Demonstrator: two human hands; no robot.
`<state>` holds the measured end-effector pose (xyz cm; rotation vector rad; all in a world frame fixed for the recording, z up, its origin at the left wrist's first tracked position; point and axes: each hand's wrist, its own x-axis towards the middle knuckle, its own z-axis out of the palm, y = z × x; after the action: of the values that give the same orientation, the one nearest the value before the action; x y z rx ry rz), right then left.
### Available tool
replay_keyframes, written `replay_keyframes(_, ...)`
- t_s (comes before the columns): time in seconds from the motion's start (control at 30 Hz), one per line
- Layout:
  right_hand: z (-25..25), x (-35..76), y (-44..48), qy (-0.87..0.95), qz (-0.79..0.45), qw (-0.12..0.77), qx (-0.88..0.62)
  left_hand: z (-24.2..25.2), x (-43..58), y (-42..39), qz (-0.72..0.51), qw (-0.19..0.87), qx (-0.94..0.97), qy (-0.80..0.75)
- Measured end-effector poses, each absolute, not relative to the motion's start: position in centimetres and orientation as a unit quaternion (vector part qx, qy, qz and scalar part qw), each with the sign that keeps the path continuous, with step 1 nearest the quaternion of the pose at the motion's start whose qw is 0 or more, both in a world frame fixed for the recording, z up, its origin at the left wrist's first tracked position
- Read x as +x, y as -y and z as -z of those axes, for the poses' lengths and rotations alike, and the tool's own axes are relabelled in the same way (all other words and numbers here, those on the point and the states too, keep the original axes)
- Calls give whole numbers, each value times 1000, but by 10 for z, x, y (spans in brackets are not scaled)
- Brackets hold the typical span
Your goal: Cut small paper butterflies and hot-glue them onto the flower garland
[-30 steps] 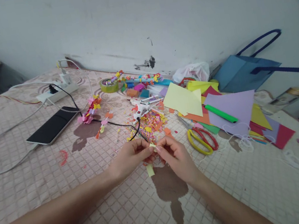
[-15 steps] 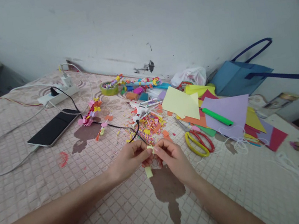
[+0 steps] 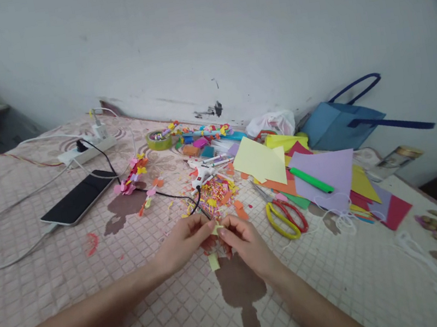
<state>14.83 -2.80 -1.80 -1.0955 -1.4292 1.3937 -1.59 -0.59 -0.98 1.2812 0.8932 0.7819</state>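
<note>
A: Checked the grip. Found left hand (image 3: 183,241) and right hand (image 3: 243,242) pressed close together, both pinching one small pale yellow paper strip (image 3: 214,261).
B: Held where?
A: Just above the patterned table cover (image 3: 98,293), near the front edge, over a brown patch (image 3: 240,287) in the print. Left one short end hanging below the pinch. Couldn't tell whether the upper part was folded or rolled: too small, mostly hidden.
B: Looked like what?
A: Thin, narrow, matte, limp. Matched the big yellow sheet (image 3: 259,160) in colour.
B: Risks?
A: Judged tearing likeliest: thin paper, two hands working one spot from opposite sides. Rated a slip next: tiny piece, held only at the tips. If dropped, could get lost among the scraps (image 3: 217,194) just beyond the hands.
B: Anything else close?
A: Spotted a glue gun (image 3: 201,174) behind the scraps, with its black cord (image 3: 174,195) looping near the left hand. Couldn't tell whether hot. Flagged a cord snag as a way to drag the gun. Noted scissors (image 3: 283,219) just right of the right hand, blades pointing away. Rated that low.
</note>
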Motion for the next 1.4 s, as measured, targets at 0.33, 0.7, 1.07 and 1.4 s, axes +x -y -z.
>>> replay_keyframes(0.33,15,148,30,603,-515,419,-442,11,-15,8,-369,624,570,-387)
replay_keyframes(0.7,18,149,26,568,-530,441,-449,17,-16,6,-333,576,635,-391)
replay_keyframes(1.07,16,144,32,561,-545,455,-425,13,-18,6,-324,600,635,-364)
replay_keyframes(1.4,20,150,26,548,-556,456,-427,9,-19,3,-333,620,602,-377)
